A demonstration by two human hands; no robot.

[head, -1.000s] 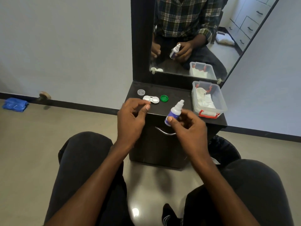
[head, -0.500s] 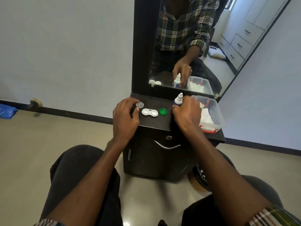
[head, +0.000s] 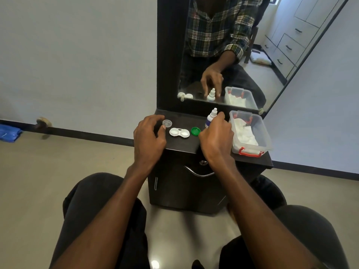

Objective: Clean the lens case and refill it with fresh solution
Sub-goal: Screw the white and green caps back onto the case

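Observation:
A white lens case (head: 179, 132) lies open on the dark cabinet top (head: 182, 145), both wells facing up. A green cap (head: 195, 131) sits just to its right and a clear cap (head: 167, 123) just to its left. My left hand (head: 148, 138) hovers loosely curled, its thumb and forefinger tips at the clear cap's left edge. The solution bottle (head: 210, 118), white with a blue label, stands upright behind the green cap. My right hand (head: 216, 138) is around it, and the mirror shows its fingers spread on either side of the bottle.
A clear plastic box (head: 260, 131) with red clips holds white tissues at the right end of the cabinet top. A tall mirror (head: 223, 55) rises behind. The cabinet has a curved metal handle (head: 198, 172). A blue cloth (head: 8, 133) lies on the floor at far left.
My right hand carried the bottle forward and stood it on the cabinet top, then spread its fingers. My left hand moved forward to the clear cap.

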